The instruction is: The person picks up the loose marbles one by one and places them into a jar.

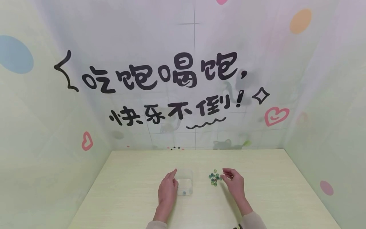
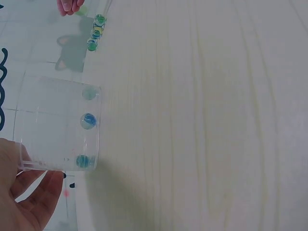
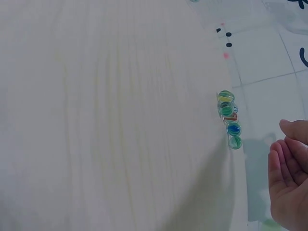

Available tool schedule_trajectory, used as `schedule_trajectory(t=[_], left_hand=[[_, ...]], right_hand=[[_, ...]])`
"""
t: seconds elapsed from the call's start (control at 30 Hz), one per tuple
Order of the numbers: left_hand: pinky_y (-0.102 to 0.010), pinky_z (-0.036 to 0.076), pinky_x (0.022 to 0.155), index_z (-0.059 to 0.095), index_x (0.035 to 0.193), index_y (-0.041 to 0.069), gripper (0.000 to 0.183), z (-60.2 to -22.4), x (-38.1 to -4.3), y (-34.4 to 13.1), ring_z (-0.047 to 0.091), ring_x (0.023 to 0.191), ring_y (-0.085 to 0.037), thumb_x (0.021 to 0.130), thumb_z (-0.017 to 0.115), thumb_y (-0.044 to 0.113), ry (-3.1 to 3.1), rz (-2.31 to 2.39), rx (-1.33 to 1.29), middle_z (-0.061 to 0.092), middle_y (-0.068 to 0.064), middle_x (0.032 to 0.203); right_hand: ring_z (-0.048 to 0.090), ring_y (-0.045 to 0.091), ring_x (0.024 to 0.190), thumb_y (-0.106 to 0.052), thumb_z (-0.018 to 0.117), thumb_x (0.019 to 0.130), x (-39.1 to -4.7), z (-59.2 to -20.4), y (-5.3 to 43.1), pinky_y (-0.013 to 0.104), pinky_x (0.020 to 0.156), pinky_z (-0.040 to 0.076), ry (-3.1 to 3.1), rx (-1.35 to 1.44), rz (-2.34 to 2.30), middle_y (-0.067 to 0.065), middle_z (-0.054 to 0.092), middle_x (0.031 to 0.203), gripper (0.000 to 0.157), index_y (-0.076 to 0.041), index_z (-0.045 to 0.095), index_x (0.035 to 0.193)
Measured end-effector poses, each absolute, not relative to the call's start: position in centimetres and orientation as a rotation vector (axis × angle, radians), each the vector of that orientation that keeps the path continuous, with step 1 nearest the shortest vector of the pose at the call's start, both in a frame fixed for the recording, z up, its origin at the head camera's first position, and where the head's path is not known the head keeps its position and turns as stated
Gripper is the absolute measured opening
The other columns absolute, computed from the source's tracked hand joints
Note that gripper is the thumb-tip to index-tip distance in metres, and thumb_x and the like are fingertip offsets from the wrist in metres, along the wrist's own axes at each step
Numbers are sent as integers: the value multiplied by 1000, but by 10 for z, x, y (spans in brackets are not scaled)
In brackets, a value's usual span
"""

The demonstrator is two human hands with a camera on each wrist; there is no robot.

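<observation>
A clear square plastic box (image 1: 188, 171) stands on the table, with three blue-green marbles (image 2: 88, 121) at its bottom in the left wrist view. My left hand (image 1: 167, 190) lies along the box's left side, fingers extended against its wall. To the right of the box sits a loose cluster of several green and blue glass marbles (image 1: 214, 183). My right hand (image 1: 235, 184) is just right of that cluster, thumb and fingertips close to its edge. In the right wrist view, the fingers are slightly bent, thumb apart from them, with no marble between.
Both hands are over a pale wood-grain table (image 1: 137, 171). Behind it rises a printed cloth backdrop (image 1: 160, 38) with dark lettering, and similar cloth panels flank the left and right sides.
</observation>
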State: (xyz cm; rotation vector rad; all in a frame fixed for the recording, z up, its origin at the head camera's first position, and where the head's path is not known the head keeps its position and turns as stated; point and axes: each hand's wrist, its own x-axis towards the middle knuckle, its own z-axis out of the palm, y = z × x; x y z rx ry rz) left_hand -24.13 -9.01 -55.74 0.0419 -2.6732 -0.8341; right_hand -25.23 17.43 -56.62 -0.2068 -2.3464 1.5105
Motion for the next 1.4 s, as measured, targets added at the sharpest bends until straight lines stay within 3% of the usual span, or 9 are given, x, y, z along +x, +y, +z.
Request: schedule_trajectory(t=[0.43, 0.83, 1.4], left_hand=[[-43, 58, 87, 63, 134, 11, 47, -557, -241, -90, 67, 113, -31, 88, 66, 2, -2681, -845, 54, 67, -10, 129], [-42, 58, 85, 64, 133, 12, 46, -558, -241, -89, 67, 112, -30, 88, 66, 2, -2672, -836, 61, 68, -10, 128], [-42, 58, 86, 63, 134, 11, 45, -555, -243, -90, 67, 112, -31, 90, 65, 3, -2678, -846, 56, 68, -10, 129]], right_hand=[[70, 30, 97, 2, 72, 85, -258, -578, 176, 14, 77, 56, -2384, -313, 1601, 25, 71, 109, 29, 6, 68, 113], [69, 30, 98, -1, 71, 86, -260, -588, 176, 31, 83, 59, -2450, -387, 1583, 25, 70, 111, 29, 6, 67, 114], [67, 24, 89, 4, 70, 83, -262, -582, 170, 35, 80, 59, -2546, -377, 1431, 19, 72, 100, 22, 4, 70, 105]])
